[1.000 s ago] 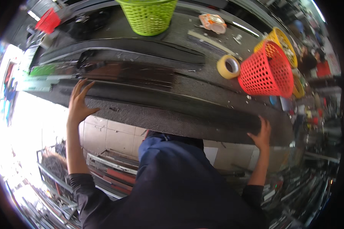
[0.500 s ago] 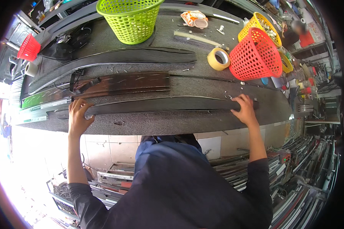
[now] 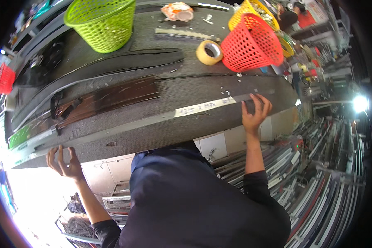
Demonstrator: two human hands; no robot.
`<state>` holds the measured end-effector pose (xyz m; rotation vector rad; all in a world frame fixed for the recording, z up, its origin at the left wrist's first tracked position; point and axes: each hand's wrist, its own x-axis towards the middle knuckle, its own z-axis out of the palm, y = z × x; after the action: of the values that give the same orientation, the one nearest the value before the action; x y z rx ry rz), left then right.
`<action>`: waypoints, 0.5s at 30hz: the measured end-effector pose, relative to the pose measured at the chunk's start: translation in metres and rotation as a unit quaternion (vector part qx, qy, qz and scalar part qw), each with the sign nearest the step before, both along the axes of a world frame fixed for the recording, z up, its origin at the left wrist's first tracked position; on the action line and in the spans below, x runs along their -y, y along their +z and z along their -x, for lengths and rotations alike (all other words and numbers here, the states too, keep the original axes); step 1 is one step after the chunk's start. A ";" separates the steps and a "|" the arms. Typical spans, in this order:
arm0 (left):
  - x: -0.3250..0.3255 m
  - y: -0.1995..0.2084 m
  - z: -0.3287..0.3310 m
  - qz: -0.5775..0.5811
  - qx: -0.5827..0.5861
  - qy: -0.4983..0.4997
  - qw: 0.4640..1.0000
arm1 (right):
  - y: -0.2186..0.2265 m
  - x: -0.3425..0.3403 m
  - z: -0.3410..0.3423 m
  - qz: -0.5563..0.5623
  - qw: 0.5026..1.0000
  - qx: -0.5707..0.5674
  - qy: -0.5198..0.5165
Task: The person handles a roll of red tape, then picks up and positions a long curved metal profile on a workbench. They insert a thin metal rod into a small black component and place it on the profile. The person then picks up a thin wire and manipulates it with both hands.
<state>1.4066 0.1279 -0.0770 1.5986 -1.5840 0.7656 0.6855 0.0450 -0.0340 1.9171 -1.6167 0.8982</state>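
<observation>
A long, thin grey strip (image 3: 126, 128) lies aslant along the near part of the dark carpeted table (image 3: 182, 136). A pale tape label (image 3: 204, 106) with handwriting is stuck on its upper face. Close to the strip's left end, my left hand (image 3: 66, 164) has its fingers bent and apart, holding nothing I can see. My right hand (image 3: 256, 115) is beside the right end with fingers spread; its fingertips are at the strip, but contact is unclear. Beyond lie a brown profile (image 3: 126, 94) and a dark, curved bundle of strips (image 3: 128, 62).
Across the table stand a green basket (image 3: 105, 31), a red basket (image 3: 250, 45) and a yellow basket (image 3: 237, 18). A tape roll (image 3: 208, 53) and an orange-white packet (image 3: 177, 11) are near them. Racks of long profiles (image 3: 318, 198) fill the floor behind me at right.
The wide dark side of the piece before me has given way to a narrow grey face with a label. Both hands have come away from their earlier grip on it. The view has shifted.
</observation>
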 end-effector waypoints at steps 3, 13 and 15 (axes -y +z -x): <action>0.007 -0.001 -0.001 0.022 -0.009 0.013 1.000 | 0.002 0.004 -0.001 0.020 1.000 0.010 0.003; 0.024 0.005 0.033 0.018 -0.044 0.053 0.997 | -0.037 0.013 0.006 0.059 0.998 0.017 -0.023; 0.024 0.003 0.041 0.030 -0.040 0.062 0.997 | -0.058 0.011 0.007 0.047 0.998 0.036 -0.032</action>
<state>1.3658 0.1037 -0.0742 1.6737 -1.4031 0.7977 0.6784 0.0336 -0.0918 1.7771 -1.6366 1.0092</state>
